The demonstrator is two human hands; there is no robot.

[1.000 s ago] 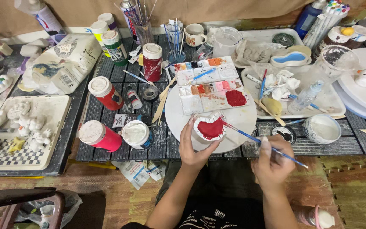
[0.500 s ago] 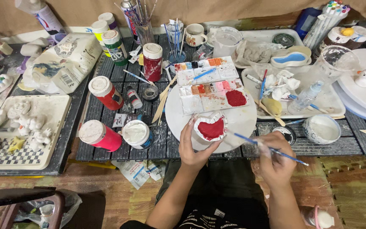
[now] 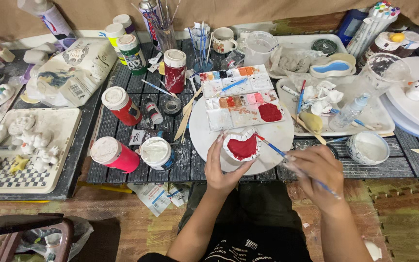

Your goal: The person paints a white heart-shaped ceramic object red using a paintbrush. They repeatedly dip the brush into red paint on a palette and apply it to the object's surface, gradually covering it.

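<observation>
My left hand (image 3: 223, 167) cups a small white heart-shaped dish (image 3: 241, 145) whose inside is painted red, held just above the near edge of a round white plate (image 3: 204, 133). My right hand (image 3: 316, 172) grips a thin blue-handled paintbrush (image 3: 280, 154), its tip touching the dish's right rim. Just beyond the dish lies a white paint palette (image 3: 241, 104) with several colour wells and a large red blob of paint (image 3: 269, 112).
Red paint jars (image 3: 113, 154) (image 3: 120, 104) (image 3: 174, 70) and an open white jar (image 3: 156, 153) stand left of the plate. A tray of white figurines (image 3: 27, 145) lies far left, a white bowl (image 3: 367, 148) and a cluttered tray (image 3: 345, 104) to the right. Brush cups line the back.
The brush tip has stayed at the dish's right rim while my right hand shifted slightly. The dish stays in my left hand.
</observation>
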